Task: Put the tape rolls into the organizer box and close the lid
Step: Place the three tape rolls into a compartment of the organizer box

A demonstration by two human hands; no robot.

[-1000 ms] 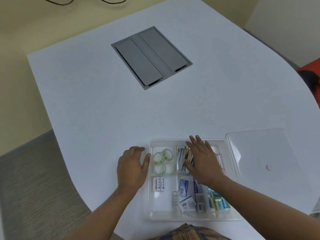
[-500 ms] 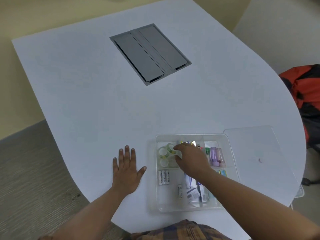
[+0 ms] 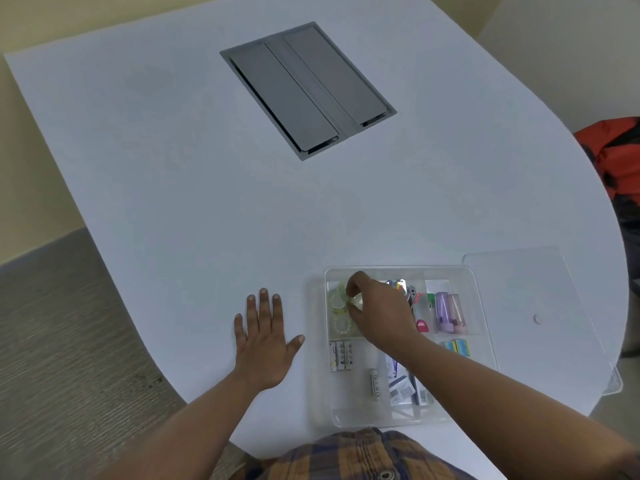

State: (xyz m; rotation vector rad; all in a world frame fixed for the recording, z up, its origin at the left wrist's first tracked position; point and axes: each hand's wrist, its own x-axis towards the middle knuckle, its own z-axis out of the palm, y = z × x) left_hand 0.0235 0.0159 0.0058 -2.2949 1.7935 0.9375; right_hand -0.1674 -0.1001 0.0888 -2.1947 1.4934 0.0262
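Nearest the viewer, at 6 o'clock, a plaid shirt (image 3: 360,455). The left hand (image 3: 265,344) lies flat on the table (image 3: 173,168), fingers spread and holding nothing, just beside the box (image 3: 485,341) at its 9 o'clock. The right hand (image 3: 377,315) reaches into the box's far-left compartment, fingertips (image 3: 349,291) curled against the tape rolls (image 3: 341,311) lying there; whether they pinch one cannot be told. Batteries (image 3: 341,355) occupy the compartment nearer the viewer. The clear lid (image 3: 540,306) lies off the box at its 3 o'clock, touching it. A grey hatch (image 3: 308,88) sits far off at 12 o'clock.
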